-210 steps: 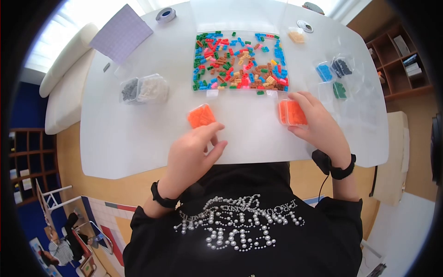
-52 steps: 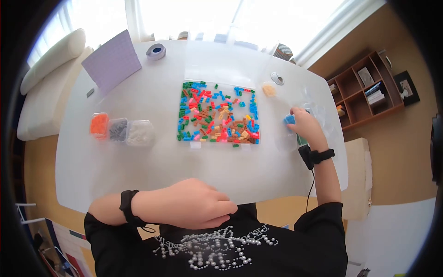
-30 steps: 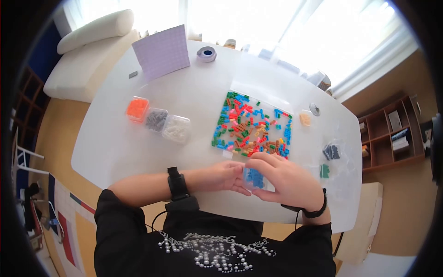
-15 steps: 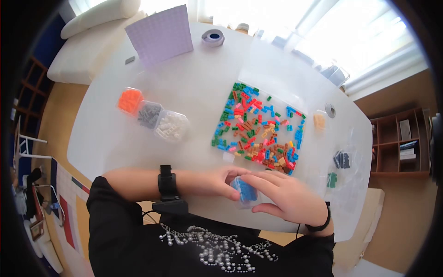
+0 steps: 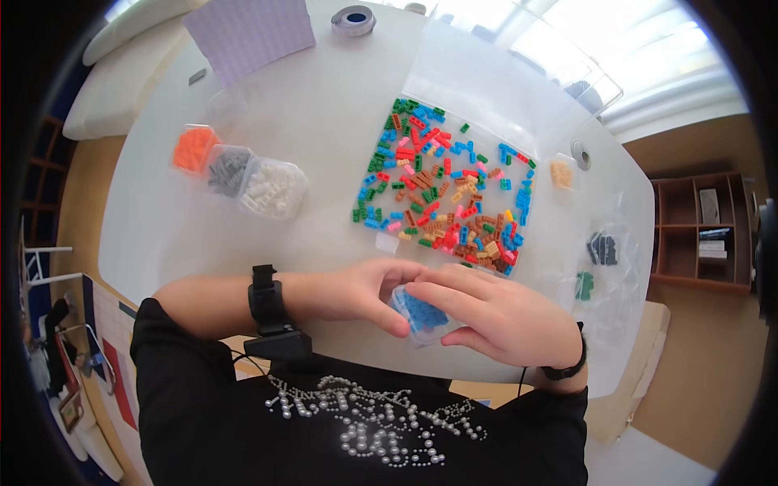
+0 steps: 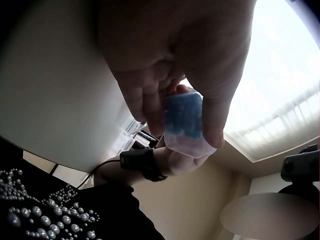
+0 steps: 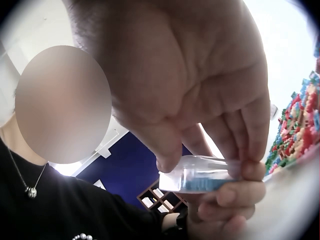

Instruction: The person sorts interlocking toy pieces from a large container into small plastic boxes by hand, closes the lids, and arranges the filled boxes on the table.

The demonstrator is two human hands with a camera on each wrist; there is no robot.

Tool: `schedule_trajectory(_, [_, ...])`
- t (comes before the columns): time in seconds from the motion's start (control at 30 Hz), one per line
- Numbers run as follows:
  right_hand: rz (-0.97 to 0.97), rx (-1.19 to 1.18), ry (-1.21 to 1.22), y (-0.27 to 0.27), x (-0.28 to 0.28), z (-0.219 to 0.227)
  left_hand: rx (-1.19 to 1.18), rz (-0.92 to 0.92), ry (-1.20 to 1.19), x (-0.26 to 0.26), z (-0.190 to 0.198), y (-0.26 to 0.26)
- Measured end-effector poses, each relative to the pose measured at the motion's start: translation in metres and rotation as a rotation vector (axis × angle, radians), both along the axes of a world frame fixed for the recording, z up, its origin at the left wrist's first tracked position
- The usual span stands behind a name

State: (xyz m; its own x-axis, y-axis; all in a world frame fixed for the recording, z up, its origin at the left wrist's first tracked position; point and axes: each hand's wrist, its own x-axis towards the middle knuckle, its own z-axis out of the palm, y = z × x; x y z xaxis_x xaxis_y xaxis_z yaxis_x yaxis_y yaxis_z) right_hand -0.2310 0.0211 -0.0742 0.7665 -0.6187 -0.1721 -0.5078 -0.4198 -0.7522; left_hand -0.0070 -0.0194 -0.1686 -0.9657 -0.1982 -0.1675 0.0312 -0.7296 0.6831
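A small clear plastic box of blue toy bricks (image 5: 423,314) is held between both hands, over the table's front edge. My left hand (image 5: 363,292) grips it from the left, thumb on the near side; in the left wrist view the box (image 6: 184,117) shows between thumb and fingers. From the right, my right hand (image 5: 504,317) holds it with thumb and fingertips. The right wrist view shows the box (image 7: 200,176) side-on, thumb at one end, fingers at the other, the left hand's fingers beneath. Beyond the hands lies a shallow clear case (image 5: 387,243) of mixed coloured bricks.
On the left stand boxes of orange bricks (image 5: 193,149), grey bricks (image 5: 229,172) and white bricks (image 5: 272,189). Dark grey bricks (image 5: 602,249), green bricks (image 5: 584,285) and beige bricks (image 5: 561,172) sit on the right. A tape roll (image 5: 353,21) and lilac sheet (image 5: 251,36) lie at the back.
The orange boxes left my hands; one box of orange bricks now stands at the left. My right hand took the blue-brick box from the right and brought it to the front, where my left hand joined.
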Motion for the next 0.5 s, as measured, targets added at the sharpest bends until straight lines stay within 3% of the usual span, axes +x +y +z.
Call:
schedule_trajectory(0.13, [-0.03,0.074,-0.01,-0.002,-0.002,0.001,-0.053,-0.023,-0.064,-0.003,0.003,0.001])
schedule_trajectory(0.2, [-0.05,-0.042,-0.03,0.003,0.007,0.003,-0.213,0.109,-0.031,-0.004,-0.006,0.011])
schedule_trajectory(0.3, [-0.068,-0.173,0.018,0.011,0.023,-0.006,-0.348,0.041,-0.08,-0.002,-0.006,0.011])
schedule_trajectory(0.33, [-0.068,-0.172,0.019,0.011,0.023,-0.007,-0.347,0.041,-0.079,-0.001,-0.003,0.009])
schedule_trajectory(0.4, [-0.046,-0.278,0.0,0.012,0.024,-0.007,-0.069,0.02,-0.037,-0.001,0.004,0.008])
schedule_trajectory(0.5, [-0.1,-0.437,0.086,0.015,0.023,-0.001,-0.023,0.066,-0.003,-0.003,0.004,0.008])
